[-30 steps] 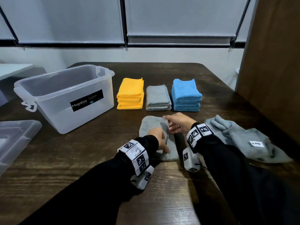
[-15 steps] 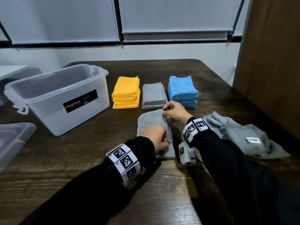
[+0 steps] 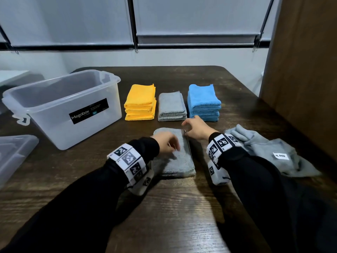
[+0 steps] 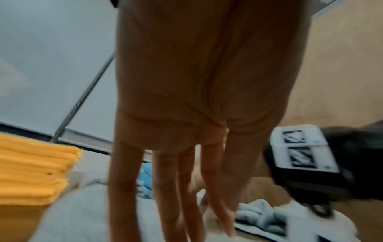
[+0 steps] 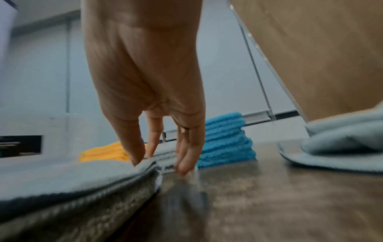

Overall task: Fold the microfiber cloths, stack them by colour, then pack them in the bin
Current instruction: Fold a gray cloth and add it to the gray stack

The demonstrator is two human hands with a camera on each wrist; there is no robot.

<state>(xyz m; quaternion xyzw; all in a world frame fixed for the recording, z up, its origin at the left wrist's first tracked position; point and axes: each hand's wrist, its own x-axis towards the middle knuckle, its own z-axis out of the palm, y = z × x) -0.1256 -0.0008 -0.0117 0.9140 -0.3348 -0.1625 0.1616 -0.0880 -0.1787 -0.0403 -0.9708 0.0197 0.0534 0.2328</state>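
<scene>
Centre of table: a grey cloth, folded into a long strip, lies flat on the dark wood, long axis running away from the person.

Left hand sits over the strip's left half. Left wrist view shows its fingers straight, pointing down onto the cloth, tips touching the pile; nothing pinched. View is blurred.

Right hand is at the strip's far right corner. Right wrist view: thumb and forefinger tips close on the top layer's edge of the cloth, other fingers hanging straight, tips just off the table. Hold looks light; blur makes it hard to be sure.

Beyond the strip, a row of three folded stacks: yellow stack on the left, grey stack in the middle, blue stack on the right. Yellow and blue are tall; grey is low, two cloths or so. Stacks stand just beside each other, not touching.

Bin, clear plastic, black "Megabox" label, stands left of the yellow stack, nothing visible inside. Its lid lies flat at the table's left edge.

Right of the right forearm: loose grey cloths in a crumpled heap, white tag showing.

Both wrists wear marker bands over black sleeves.
</scene>
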